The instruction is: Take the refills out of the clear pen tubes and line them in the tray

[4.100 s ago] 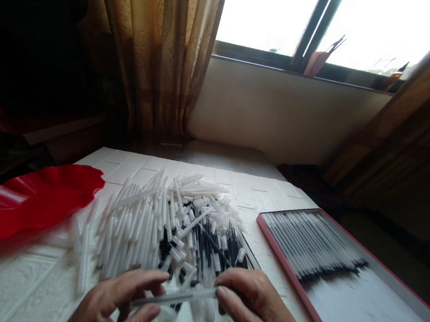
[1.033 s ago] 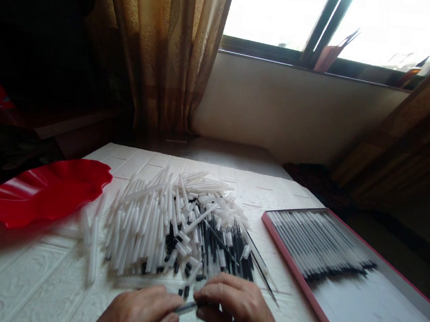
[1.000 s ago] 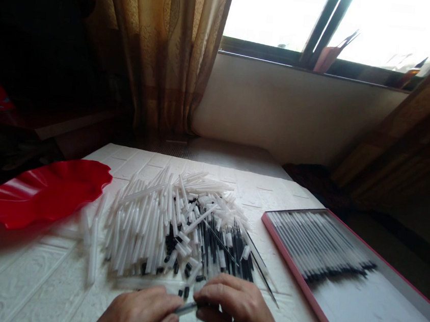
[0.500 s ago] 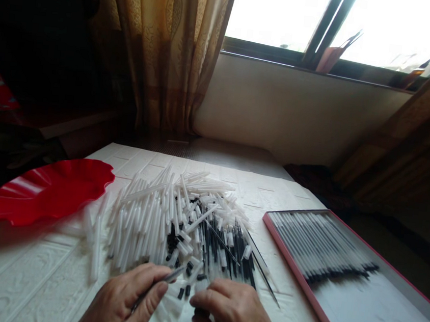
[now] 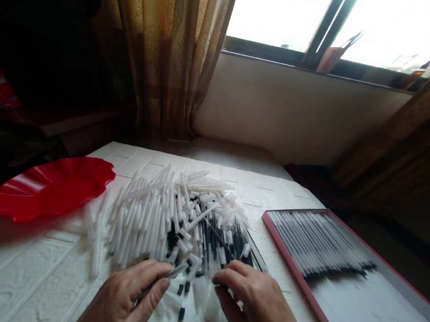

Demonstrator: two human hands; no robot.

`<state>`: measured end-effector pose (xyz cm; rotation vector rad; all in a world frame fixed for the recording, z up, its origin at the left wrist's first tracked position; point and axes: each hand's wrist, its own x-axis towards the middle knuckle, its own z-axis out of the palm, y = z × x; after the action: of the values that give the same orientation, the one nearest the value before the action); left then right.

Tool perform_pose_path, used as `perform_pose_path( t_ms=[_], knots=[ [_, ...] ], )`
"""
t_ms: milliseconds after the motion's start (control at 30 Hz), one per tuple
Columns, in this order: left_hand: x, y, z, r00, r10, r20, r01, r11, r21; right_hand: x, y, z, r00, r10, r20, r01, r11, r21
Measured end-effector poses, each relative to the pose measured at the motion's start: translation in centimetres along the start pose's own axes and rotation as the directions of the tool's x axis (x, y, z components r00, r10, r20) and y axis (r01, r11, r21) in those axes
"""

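Note:
My left hand (image 5: 130, 293) is closed around a slim pen barrel (image 5: 166, 278) with a dark core, its tip pointing up and right. My right hand (image 5: 249, 298) hovers at the near edge of the pile, thumb and fingertips brought close together; whatever is between them I cannot make out. Between the hands lie small black plugs (image 5: 182, 314) and a few translucent pieces. Beyond them spreads a heap of white translucent pen barrels (image 5: 141, 225), black refills (image 5: 210, 242) and short clear caps (image 5: 229, 206).
To the right, a pink-edged box (image 5: 285, 260) holds a row of pens (image 5: 317, 248) with black ends. A red wavy-rimmed plate (image 5: 51, 187) sits at the left. White brick-patterned sheeting (image 5: 30, 275) covers the table. Curtains (image 5: 165, 48) and a window are behind.
My right hand has moved right and slightly up, away from my left. A black plug now shows on the table between them. My left hand keeps its grip, nearly still.

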<state>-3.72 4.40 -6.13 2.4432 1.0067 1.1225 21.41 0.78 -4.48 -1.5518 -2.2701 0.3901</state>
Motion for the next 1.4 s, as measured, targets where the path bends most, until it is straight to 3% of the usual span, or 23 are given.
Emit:
perform_pose_path(
  t_ms=[133, 333, 500, 767, 967, 1133, 1233, 1300, 1400],
  knots=[
    [-0.1, -0.2, 0.1, 1.000, 0.025, 0.001, -0.025, 0.998, 0.052, -0.1, 0.4, -1.4, 0.984, 0.044, 0.171, -0.050, 0.998, 0.029],
    [-0.1, -0.1, 0.1, 0.997, 0.068, 0.034, -0.069, 0.996, 0.048, 0.7, -0.3, -0.1, 0.934, 0.045, 0.354, 0.014, 0.987, -0.163],
    [0.0, 0.3, 0.0, 0.992, 0.068, 0.102, -0.069, 0.998, 0.011, 0.9, -0.6, 0.2, 0.944, 0.007, 0.330, 0.040, 0.990, -0.136],
    [0.4, 0.7, 0.0, 0.990, 0.076, 0.119, -0.076, 0.997, -0.008, 0.2, 0.6, 0.3, 0.993, -0.004, 0.116, -0.018, 0.983, 0.180],
    [0.4, 1.0, -0.1, 0.989, 0.096, 0.109, -0.097, 0.995, 0.003, 0.4, 0.0, 0.7, 0.981, -0.163, 0.102, 0.151, 0.982, 0.113],
    [0.5, 1.1, -0.1, 0.990, 0.092, 0.111, -0.093, 0.996, 0.004, 0.8, -1.2, 2.5, 0.945, -0.241, 0.221, 0.281, 0.945, -0.168],
    [0.8, 1.2, -0.1, 0.989, 0.101, 0.104, -0.103, 0.995, 0.009, 0.8, -1.5, 3.7, 0.934, -0.282, 0.221, 0.336, 0.903, -0.267],
    [0.8, 1.2, -0.1, 0.989, 0.103, 0.104, -0.103, 0.995, -0.001, 0.6, -1.4, 3.7, 0.936, -0.290, 0.202, 0.336, 0.907, -0.255],
    [0.7, 1.1, -0.1, 0.987, 0.090, 0.135, -0.086, 0.996, -0.038, 0.4, -1.1, 2.2, 0.961, -0.236, 0.141, 0.238, 0.971, -0.001]
  ],
)
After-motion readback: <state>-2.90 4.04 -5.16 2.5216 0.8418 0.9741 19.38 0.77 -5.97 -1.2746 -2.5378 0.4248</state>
